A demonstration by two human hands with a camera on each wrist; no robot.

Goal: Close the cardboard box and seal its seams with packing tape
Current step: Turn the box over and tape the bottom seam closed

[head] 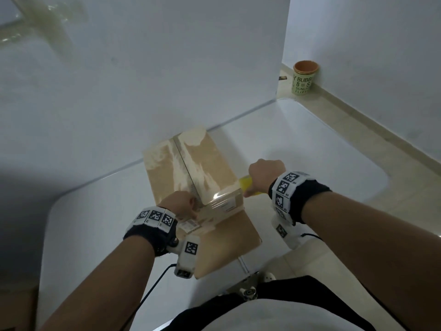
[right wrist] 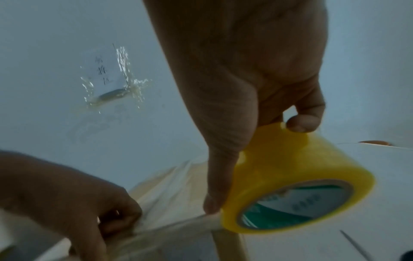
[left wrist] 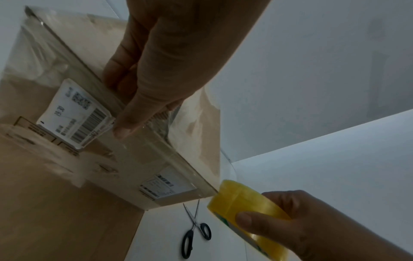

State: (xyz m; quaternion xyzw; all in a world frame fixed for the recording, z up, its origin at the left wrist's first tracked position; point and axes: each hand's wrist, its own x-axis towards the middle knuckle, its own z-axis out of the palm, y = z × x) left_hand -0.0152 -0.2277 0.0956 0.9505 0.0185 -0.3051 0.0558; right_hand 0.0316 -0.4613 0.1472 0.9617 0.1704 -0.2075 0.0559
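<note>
Cardboard box [head: 210, 163] sits on our white table [head: 310, 144], top flaps down; our left hand [head: 177, 204] pinches its near top edge, thumb pressed on the front; our right hand [head: 265, 173] is curled round the yellow tape roll [head: 245, 182] at the box's right corner.

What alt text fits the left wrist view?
The left hand grips the taped edge of the cardboard box while the right hand holds the yellow tape roll at its corner. Scissors lie on the white table.
</note>
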